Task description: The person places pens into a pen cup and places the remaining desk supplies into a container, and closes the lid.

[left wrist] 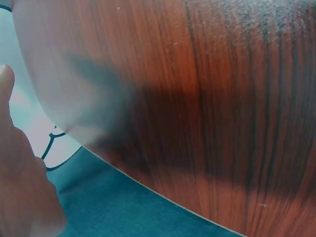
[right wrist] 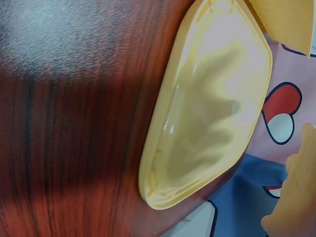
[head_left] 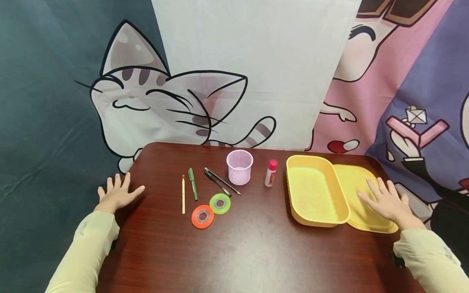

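Note:
My left hand (head_left: 116, 195) is held over the table's left edge, fingers spread and holding nothing. In the left wrist view part of that hand (left wrist: 24, 190) shows at the left side, with its shadow on the wood. My right hand (head_left: 390, 205) is spread over the yellow lid (head_left: 355, 181), overlapping it in the head view. The right wrist view has the lid (right wrist: 217, 108) lying on the table with the shadow of fingers across it, and the hand (right wrist: 292, 192) apart from it at the right. Left of the lid, touching or overlapping it, is a yellow box (head_left: 316, 189), its inside bare.
Mid-table stand a pink mesh cup (head_left: 239, 173) and a red-capped glue stick (head_left: 270, 175). Left of them lie a black pen (head_left: 216, 181), a dark pencil (head_left: 229, 186), a green pen (head_left: 193, 185), a pale pencil (head_left: 183, 195), green tape (head_left: 213, 205) and orange tape (head_left: 196, 217).

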`<state>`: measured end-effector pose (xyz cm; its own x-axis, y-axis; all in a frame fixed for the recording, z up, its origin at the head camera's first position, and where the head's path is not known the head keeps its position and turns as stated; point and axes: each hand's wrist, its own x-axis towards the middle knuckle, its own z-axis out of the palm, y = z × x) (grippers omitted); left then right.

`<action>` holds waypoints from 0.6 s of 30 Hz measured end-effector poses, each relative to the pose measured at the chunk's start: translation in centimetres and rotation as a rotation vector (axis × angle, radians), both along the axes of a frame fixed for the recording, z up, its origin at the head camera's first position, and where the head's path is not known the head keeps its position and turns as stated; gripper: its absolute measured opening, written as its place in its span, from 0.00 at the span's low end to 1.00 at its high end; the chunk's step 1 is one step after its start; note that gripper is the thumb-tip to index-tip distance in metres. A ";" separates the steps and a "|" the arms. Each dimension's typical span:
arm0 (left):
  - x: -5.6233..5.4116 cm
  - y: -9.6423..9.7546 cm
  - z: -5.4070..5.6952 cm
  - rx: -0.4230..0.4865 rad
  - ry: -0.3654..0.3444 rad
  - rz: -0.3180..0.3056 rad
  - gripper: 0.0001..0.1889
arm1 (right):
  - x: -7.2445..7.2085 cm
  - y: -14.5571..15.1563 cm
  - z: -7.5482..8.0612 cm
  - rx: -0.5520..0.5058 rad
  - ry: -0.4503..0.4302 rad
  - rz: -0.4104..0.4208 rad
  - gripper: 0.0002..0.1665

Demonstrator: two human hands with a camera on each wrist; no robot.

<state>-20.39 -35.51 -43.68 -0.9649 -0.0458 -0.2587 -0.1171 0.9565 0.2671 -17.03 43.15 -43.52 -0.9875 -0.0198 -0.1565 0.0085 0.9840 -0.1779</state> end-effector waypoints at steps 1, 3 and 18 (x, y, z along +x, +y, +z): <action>0.0 0.0 0.1 -0.003 0.001 -0.001 0.52 | -0.1 -0.1 0.1 0.004 0.004 0.003 0.49; -0.1 -0.1 0.4 -0.007 0.002 -0.006 0.52 | -0.2 -0.2 0.3 0.009 0.012 0.009 0.48; -0.8 -0.1 2.5 -0.039 0.025 -0.028 0.52 | -1.3 -2.1 2.3 0.013 0.095 0.030 0.46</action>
<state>-21.16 -35.57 -41.19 -0.9720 -0.0286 -0.2332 -0.0842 0.9690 0.2321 -18.30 41.06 -41.18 -0.9969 -0.0481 -0.0629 -0.0372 0.9858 -0.1636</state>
